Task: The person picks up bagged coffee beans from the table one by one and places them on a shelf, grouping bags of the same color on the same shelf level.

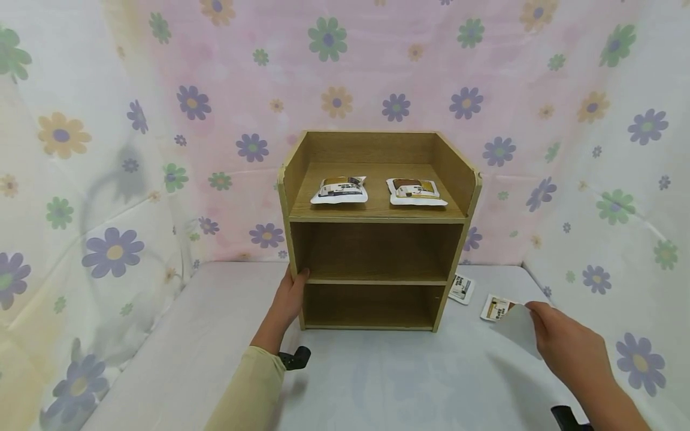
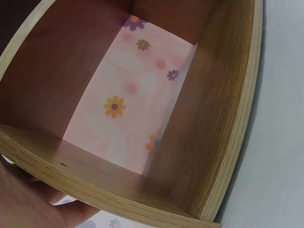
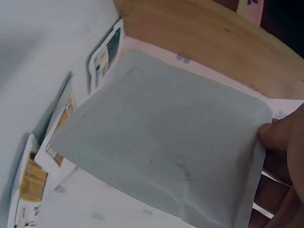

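A small wooden shelf (image 1: 377,281) with three levels stands on the table. My left hand (image 1: 286,301) grips the edge of its left side panel, thumb at the front; the fingertips are partly hidden behind the panel. Two puffy printed packets, a left one (image 1: 341,190) and a right one (image 1: 416,191), lie on the top level. To the right of the shelf, my right hand (image 1: 574,344) pinches a flat packet (image 3: 166,137) by one edge, its plain pale side facing the wrist camera. That packet hangs above the table.
Several more printed packets lie on the table right of the shelf, one near its side (image 1: 462,288) and another (image 1: 496,307) partly behind the held packet. The white tabletop (image 1: 377,383) is enclosed by flower-patterned cloth (image 1: 366,72) at the back and sides.
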`<state>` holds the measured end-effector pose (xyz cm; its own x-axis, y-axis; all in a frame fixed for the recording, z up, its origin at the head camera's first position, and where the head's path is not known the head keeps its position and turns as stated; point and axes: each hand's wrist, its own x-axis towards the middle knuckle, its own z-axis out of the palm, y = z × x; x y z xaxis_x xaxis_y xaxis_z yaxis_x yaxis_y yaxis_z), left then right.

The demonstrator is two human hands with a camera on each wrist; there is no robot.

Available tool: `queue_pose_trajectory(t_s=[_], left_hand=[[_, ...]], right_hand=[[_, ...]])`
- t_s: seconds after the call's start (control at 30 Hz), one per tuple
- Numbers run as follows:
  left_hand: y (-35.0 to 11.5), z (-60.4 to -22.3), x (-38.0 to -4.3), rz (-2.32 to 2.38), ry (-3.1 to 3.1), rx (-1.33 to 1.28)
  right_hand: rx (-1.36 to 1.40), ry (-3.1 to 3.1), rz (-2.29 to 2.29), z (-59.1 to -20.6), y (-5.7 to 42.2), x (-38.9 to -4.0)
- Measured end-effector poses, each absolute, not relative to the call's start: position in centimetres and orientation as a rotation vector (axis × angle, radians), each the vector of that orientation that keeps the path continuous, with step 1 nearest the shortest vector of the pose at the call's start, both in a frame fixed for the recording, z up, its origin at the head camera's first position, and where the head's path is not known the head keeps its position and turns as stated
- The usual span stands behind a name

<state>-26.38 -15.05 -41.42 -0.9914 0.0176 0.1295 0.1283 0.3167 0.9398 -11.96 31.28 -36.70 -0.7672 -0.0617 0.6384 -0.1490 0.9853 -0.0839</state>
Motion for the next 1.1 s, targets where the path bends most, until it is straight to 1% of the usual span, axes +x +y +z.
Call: queue_pose_trajectory(t_s=[0.43,1.1], left_hand=[[-15.0,-41.3,-26.3,-1.767,-2.473,-0.147],[-14.9,-41.4,-26.3,-1.754,-2.473,-0.128]], right_hand=[[0.288,-2.342,0.121,-35.1,28.9,-12.0],[0.406,-2.251,0.135,-31.8,25.4,-12.5]])
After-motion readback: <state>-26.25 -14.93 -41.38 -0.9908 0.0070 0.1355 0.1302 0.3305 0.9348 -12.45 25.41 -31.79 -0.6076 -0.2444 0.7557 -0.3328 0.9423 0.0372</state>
